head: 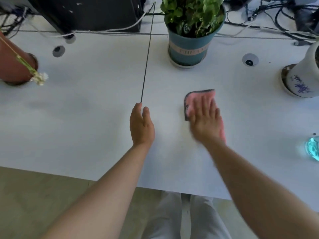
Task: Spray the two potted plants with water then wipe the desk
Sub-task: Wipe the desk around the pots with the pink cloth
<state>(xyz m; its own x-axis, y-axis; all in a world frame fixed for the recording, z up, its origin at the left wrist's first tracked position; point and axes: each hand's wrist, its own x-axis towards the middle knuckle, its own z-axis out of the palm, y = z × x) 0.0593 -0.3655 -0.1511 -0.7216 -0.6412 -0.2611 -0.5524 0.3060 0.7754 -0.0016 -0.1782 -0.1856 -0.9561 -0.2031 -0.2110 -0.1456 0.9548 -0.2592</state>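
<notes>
My right hand [206, 119] lies flat, fingers spread, pressing a pink cloth with a grey edge [195, 99] onto the white desk [86, 118]. My left hand [141, 125] hovers edge-on over the desk's middle seam, fingers together and straight, holding nothing. A leafy green plant in a blue pot [188, 49] stands behind the cloth. At the left edge stands a brown pot [13, 66] with a drooping stem of small white flowers. A clear bottle with blue-green liquid [312, 150] is cut off by the right edge of the view.
A white vase with blue painting [302, 78] stands at the right. A dark computer case [86, 12] and tangled cables [276, 18] run along the back. Round cable holes [250, 59] dot the desk. The near desk edge lies above my legs.
</notes>
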